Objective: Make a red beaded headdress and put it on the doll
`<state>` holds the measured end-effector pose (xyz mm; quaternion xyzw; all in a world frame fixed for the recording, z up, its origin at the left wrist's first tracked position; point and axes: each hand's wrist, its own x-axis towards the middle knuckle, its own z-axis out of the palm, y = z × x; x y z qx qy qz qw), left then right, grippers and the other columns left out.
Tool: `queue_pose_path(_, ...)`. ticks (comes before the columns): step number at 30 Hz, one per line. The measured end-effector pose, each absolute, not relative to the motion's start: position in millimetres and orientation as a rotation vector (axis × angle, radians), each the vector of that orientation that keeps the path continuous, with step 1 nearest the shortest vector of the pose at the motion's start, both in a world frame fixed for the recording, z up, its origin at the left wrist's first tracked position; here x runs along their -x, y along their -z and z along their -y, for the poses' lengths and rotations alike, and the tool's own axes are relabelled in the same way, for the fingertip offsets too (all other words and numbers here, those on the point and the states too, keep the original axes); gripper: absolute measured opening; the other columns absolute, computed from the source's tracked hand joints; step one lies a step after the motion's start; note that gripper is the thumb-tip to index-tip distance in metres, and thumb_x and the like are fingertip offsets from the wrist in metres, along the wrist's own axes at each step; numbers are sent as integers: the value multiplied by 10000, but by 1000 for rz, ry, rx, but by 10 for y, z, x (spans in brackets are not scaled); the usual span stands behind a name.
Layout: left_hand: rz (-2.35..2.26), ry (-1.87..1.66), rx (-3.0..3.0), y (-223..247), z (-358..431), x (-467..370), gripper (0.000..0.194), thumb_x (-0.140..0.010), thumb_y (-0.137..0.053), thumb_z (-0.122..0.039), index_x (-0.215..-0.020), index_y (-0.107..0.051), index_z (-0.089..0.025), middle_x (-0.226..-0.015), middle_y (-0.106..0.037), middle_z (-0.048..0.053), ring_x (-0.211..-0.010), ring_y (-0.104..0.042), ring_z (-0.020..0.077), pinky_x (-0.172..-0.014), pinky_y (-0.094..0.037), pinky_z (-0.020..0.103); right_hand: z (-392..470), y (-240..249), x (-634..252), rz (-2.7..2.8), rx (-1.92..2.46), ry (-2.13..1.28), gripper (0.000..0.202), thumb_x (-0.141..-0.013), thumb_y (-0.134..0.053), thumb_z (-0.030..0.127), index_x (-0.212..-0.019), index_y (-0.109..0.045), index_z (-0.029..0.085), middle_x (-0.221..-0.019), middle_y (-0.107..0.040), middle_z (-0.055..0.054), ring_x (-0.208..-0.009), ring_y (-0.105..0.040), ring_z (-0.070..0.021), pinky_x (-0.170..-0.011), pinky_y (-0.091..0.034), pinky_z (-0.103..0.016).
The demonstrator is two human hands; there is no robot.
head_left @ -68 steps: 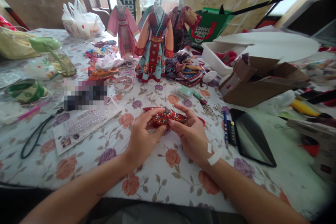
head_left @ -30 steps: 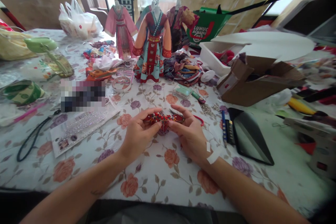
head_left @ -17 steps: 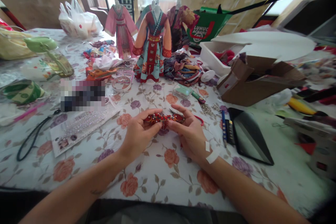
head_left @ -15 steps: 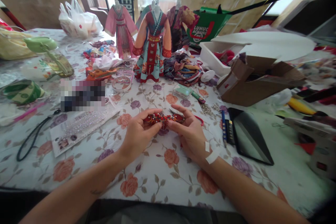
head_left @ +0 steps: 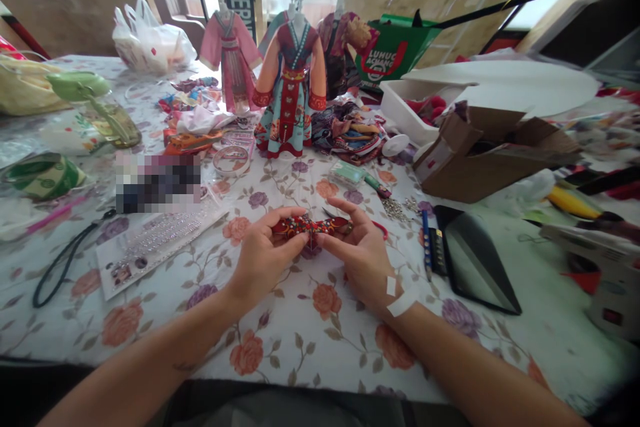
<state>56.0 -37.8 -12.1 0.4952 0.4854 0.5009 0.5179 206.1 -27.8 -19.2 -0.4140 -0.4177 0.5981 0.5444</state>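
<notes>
Hands point(head_left: 265, 257) lowered red piece point(head_left: 311, 225), white box point(head_left: 400, 103) holding red bits

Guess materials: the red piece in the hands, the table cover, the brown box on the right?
Red piece: looks like fabric, matte, dotted with small glinting beads. Table cover: printed floral cloth or vinyl, can't tell; lies flat. Brown box: corrugated cardboard, matte, flaps creased open.

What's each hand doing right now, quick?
Left hand: closed on the left end of the red beaded fabric piece.
Right hand: closed on its right end, fingers pinching it.
</notes>
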Motion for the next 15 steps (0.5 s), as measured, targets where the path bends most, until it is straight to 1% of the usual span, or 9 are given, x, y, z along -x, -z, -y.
queue_pose_path(3,-1165,-1193,-1179,112,382,-562,340,-735,-672,-207,-1068,-616,-170,-907,-688,34,-770,-646,127,-697,-528,219,273,200,-2064,1011,1005,-1403,589,-606,-809,228,-1130,-542,267,-697,-623,27,-637,-595,-165,-617,-484,-312)
queue_pose_path(10,-1167,-1192,-1160,99,388,-567,348,-727,-679,-206,-1065,-612,-161,-895,-686,33,-771,-641,124,-697,-523,212,274,212,-2067,1022,1013,-1357,576,-611,-805,211,-1122,-545,270,-739,-627,19,-685,-593,-167,-663,-495,-319)
queue_pose_path(15,-1160,-1206,-1156,113,387,-566,348,-724,-683,-205,-1061,-611,-158,-913,-691,40,-791,-645,129,-715,-524,218,292,189,-2057,1018,1022,-1334,584,-606,-808,210,-1122,-540,265,-737,-618,20,-674,-585,-161,-647,-497,-314)
